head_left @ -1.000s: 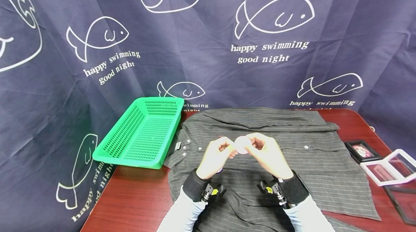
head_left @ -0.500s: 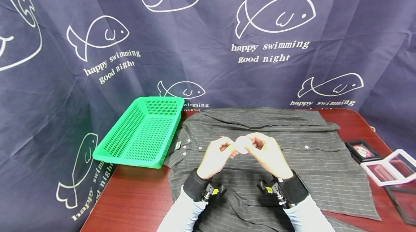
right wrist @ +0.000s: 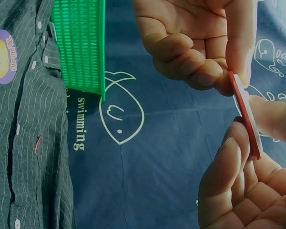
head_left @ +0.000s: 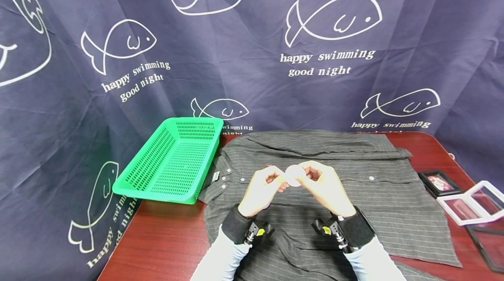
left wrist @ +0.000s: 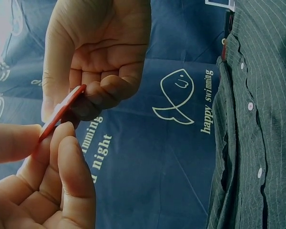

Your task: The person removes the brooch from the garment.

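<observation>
Over the dark striped shirt (head_left: 378, 202), a thin round disc (head_left: 294, 176) is held between both hands. One face looks pale, and the wrist views show a red rim (right wrist: 245, 117) edge-on. My left hand (head_left: 260, 191) pinches the disc's left edge between thumb and curled fingers. From the right side, my right hand (head_left: 327, 189) pinches it too, its thumb lying on the pale face. The left wrist view has the disc (left wrist: 62, 112) tilted between the two sets of fingertips. Its far face is hidden from the head camera.
A green basket (head_left: 204, 176) stands left of the shirt on the red table (head_left: 169, 237). A purple round badge (right wrist: 4, 57) with a yellow figure lies on the shirt near a small red strip (right wrist: 37, 144). At the right are a black frame (head_left: 439, 182) and white hinged frames (head_left: 445, 204).
</observation>
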`<state>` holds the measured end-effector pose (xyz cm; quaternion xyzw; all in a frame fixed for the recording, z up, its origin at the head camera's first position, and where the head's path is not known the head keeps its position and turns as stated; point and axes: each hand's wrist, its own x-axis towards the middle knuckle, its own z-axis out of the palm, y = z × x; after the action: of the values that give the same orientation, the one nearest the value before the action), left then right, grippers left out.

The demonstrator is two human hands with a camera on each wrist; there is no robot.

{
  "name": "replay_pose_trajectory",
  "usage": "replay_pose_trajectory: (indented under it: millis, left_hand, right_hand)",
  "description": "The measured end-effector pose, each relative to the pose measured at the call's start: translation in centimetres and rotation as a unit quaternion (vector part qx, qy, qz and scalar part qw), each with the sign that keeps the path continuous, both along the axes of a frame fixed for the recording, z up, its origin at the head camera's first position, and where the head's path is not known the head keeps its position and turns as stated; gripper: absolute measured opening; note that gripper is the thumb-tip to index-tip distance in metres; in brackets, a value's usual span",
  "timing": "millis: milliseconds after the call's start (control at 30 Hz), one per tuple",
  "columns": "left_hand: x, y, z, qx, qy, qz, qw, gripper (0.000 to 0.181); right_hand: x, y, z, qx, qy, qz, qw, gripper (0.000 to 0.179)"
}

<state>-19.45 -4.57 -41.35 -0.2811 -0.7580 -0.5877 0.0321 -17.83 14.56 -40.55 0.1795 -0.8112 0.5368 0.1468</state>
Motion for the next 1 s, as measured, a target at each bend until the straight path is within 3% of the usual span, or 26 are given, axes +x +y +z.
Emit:
replay_pose_trajectory:
  millis: [633, 1000]
  left_hand:
    - [0.01, -0.14, 0.2, 0.022, -0.012, 0.001, 0.9997, 0.015]
    - [-0.05, -0.37, 0.38, 0.061, -0.031, 0.012, 0.9976, 0.014]
  right_hand:
    - [0.06, 0.16, 0.05, 0.002, -0.003, -0.002, 1.0, 0.013]
    - [0.15, 0.52, 0.32, -0.036, 0.009, -0.001, 0.9993, 0.018]
